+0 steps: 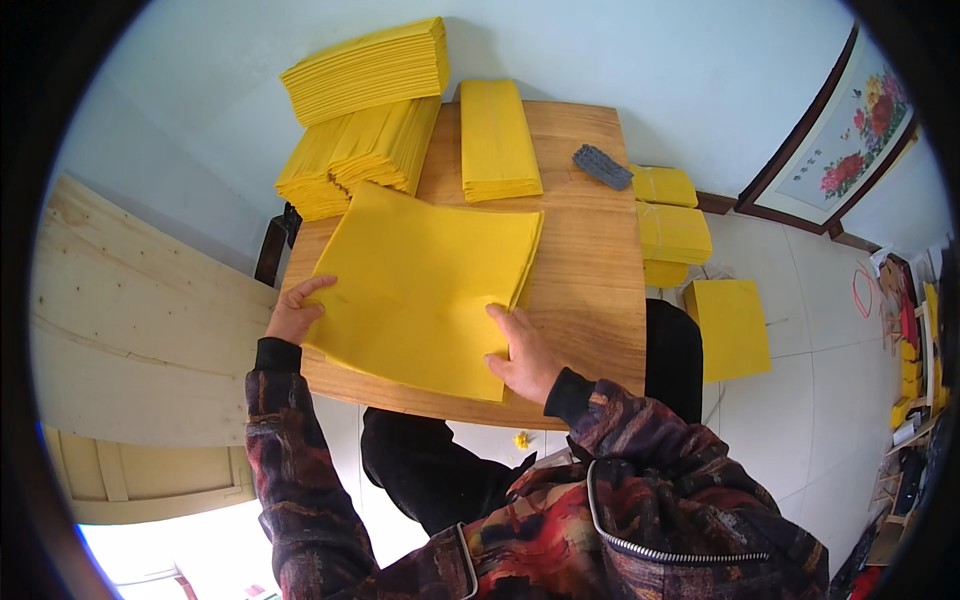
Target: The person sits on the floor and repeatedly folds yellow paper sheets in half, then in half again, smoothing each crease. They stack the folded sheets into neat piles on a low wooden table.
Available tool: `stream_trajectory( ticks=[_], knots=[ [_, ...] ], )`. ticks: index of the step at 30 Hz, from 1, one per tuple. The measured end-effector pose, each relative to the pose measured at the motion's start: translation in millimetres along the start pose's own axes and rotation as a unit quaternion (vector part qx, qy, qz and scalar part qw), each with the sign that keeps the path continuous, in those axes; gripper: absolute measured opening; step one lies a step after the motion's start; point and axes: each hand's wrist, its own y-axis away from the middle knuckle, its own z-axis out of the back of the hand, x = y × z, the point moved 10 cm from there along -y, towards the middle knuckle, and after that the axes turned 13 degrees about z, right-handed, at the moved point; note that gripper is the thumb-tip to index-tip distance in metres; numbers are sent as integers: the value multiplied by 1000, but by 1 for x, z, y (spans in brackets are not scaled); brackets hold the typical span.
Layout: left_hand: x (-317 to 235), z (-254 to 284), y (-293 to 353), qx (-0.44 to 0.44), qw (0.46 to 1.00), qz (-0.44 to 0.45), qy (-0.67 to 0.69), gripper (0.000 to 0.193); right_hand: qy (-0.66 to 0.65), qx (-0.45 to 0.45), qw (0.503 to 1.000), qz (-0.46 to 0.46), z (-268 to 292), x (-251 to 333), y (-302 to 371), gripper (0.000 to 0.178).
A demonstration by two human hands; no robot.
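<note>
Several layers of yellow sheet (420, 280) spread over the wooden surface (590, 270), their left edge pinched by the left hand (295, 312) and the right edge by the right hand (528, 358), and light, level grips should best keep them aligned and uncreased.

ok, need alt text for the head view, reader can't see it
A person's left hand and right hand hold opposite sides of layered yellow sheets over a wooden table. Beyond them on the table are folded yellow stacks and a dark grey ridged object. More yellow bundles sit past its right edge.
</note>
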Motion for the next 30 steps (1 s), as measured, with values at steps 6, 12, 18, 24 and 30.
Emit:
stream_trajectory(
  ticks=[6, 12, 18, 24, 30],
  knots=[
    [-3, -3, 0, -10, 1000, -10, 1, 53, -1, -2, 1000, -1, 1, 0, -1, 63],
    [-8, 3, 9, -34, 999, -9, 14, 53, -3, -8, 1000, 14, 4, 5, -3, 63],
    [-5, 1, 9, -34, 999, -4, 19, 53, -27, 2, 999, -36, 1, -4, -3, 62],
    [0, 3, 11, -38, 999, 2, 33, 52, -39, 13, 998, -41, 1, -6, -3, 63],
    [4, 5, 8, -45, 999, -17, 16, 52, -38, 9, 998, -41, -2, -14, -3, 63]
  ],
)
